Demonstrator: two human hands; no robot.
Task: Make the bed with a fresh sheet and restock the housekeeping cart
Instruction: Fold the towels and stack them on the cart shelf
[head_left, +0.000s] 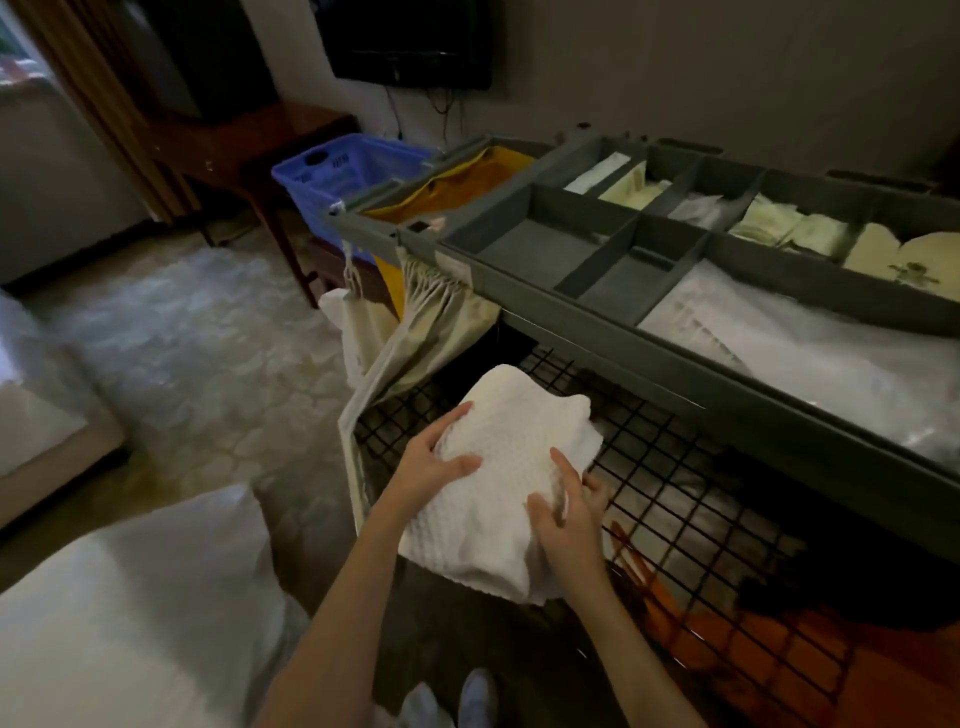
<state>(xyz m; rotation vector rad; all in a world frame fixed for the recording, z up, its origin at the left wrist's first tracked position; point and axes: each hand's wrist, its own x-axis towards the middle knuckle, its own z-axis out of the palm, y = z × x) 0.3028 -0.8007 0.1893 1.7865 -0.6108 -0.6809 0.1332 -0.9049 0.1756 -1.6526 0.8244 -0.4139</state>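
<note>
Both hands, left hand (434, 467) and right hand (566, 512), grip folded white waffle-weave towel (498, 467) over black wire cart basket (675, 499); grey plastic cart tray (587, 234) behind; blue basket (343, 174) lettering unreadable.

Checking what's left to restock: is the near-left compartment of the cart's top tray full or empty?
Empty: the near-left compartment of the grey tray shows only its bare grey floor, while the far compartments hold pale packets.
</note>
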